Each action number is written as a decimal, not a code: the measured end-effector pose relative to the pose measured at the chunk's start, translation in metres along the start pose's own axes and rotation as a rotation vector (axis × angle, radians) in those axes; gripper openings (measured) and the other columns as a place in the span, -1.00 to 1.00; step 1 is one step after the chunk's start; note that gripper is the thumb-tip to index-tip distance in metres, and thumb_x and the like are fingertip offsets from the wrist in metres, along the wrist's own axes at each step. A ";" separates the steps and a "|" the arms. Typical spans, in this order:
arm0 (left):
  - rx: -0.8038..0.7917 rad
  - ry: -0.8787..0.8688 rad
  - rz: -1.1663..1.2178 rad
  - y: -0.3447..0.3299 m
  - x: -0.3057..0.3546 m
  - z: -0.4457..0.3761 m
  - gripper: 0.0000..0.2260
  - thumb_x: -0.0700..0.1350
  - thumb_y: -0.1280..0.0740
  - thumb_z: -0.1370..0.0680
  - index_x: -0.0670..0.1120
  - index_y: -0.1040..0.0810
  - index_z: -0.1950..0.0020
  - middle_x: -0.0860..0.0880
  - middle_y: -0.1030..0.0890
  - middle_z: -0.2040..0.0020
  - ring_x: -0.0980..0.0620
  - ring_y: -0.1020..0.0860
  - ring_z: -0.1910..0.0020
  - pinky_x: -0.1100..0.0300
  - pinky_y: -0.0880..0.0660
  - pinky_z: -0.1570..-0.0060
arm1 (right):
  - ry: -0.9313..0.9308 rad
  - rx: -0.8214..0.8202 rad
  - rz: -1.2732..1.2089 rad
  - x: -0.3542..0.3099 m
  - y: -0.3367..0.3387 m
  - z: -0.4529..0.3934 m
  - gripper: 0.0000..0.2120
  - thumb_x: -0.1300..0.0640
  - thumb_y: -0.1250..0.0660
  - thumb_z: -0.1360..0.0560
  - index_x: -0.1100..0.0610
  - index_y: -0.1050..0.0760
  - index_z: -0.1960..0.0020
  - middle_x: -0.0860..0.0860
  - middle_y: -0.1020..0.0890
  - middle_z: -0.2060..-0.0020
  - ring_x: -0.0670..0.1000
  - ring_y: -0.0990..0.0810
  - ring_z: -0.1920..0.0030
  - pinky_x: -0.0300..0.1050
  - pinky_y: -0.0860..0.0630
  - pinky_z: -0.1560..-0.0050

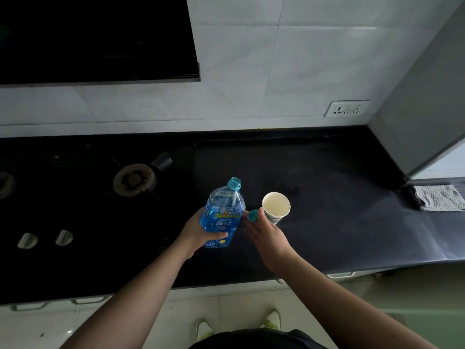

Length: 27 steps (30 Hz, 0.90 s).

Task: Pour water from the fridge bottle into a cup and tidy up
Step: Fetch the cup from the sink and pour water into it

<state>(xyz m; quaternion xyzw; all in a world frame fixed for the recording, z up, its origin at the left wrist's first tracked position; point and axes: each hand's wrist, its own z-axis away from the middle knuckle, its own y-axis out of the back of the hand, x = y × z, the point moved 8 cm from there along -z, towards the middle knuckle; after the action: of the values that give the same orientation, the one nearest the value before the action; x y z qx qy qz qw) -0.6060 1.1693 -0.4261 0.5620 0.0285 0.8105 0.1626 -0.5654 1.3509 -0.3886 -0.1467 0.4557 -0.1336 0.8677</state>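
Over the dark bench (327, 197), we are holding an uncapped bottle (222, 215) beside a paper cup (276, 206).

Our left hand (198, 233) is gripping the blue bottle around its lower body, tilted with its open neck pointing away from us. Our right hand (264, 233) is pinching the teal cap (252, 215) just beside the bottle and touching the cup, which is standing upright on the bench. A folded cloth (439, 197) is lying far right.
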 end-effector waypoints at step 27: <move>0.194 -0.020 -0.586 0.007 0.055 0.012 -0.40 -0.03 -0.67 -0.13 0.05 -0.54 -0.10 0.11 -0.55 -0.03 0.12 -0.55 0.02 0.16 -0.50 0.02 | -0.039 -0.108 -0.170 0.007 0.017 -0.001 -0.70 -0.02 -0.10 -0.66 0.10 -0.50 -0.21 0.04 -0.66 -0.13 0.04 -0.59 -0.21 0.02 -0.47 -0.29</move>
<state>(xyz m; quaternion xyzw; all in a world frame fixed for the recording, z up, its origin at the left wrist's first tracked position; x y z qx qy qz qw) -0.6135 1.1774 -0.3704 0.5505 0.2650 0.7172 0.3351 -0.5605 1.3640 -0.4007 -0.2340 0.4313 -0.1792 0.8527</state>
